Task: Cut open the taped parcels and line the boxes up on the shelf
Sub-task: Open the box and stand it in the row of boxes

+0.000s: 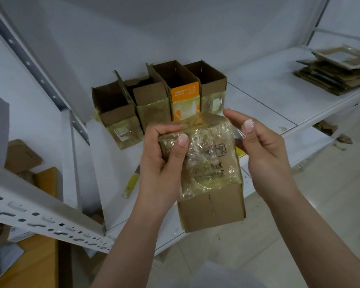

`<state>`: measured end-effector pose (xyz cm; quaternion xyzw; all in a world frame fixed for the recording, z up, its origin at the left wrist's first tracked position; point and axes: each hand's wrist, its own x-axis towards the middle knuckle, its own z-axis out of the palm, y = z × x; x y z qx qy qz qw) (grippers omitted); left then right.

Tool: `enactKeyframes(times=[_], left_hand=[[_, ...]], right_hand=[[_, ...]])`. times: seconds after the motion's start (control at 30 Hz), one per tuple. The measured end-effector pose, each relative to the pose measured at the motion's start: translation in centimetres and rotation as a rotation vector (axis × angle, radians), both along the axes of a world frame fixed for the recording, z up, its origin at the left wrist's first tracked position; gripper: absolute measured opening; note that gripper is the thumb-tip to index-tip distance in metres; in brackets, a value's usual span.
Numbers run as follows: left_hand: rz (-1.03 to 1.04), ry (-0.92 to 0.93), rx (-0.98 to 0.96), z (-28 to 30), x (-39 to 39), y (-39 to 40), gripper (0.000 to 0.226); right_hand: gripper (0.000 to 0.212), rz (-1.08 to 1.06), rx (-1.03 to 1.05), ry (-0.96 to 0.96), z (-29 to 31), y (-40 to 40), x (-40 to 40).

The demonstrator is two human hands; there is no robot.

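Above shelf (258, 94): both hands (L (162, 154), R (264, 146)) grip parcel (210, 173).

Taped brown parcel (208, 169) held tilted above shelf (258, 96); four opened boxes (158, 100) lined up at back.

soft, even indoor light, a bit cool. glare spots shine on the taped parcel (208, 156). the flat cardboard pile (337, 69) looks smeared, perhaps motion blur. shelf frame (29, 65) bends at edges.
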<state>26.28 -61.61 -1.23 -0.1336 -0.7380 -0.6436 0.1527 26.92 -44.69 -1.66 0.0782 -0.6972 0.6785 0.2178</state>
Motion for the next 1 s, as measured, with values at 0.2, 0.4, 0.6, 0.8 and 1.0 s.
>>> enactKeyframes(times=[0.2, 0.4, 0.6, 0.8, 1.0], left_hand=[[-0.013, -0.063, 0.030, 0.5, 0.6, 0.1, 0.014], [-0.025, -0.039, 0.027, 0.3, 0.5, 0.1, 0.012], [0.012, 0.035, -0.075, 0.2, 0.5, 0.3, 0.020], [-0.045, 0.084, -0.123, 0.5, 0.3, 0.1, 0.019], [-0.064, 0.188, -0.154, 0.5, 0.4, 0.2, 0.016]], right_hand=[[0.045, 0.061, 0.114, -0.024, -0.5, -0.3, 0.1], [0.045, 0.093, 0.299, 0.014, -0.3, 0.0, 0.3], [0.034, -0.034, 0.480, 0.135, -0.9, 0.1, 0.0], [0.026, 0.102, 0.231, 0.185, -0.4, 0.8, -0.1], [0.017, 0.004, 0.206, 0.294, -0.6, 0.2, 0.2]])
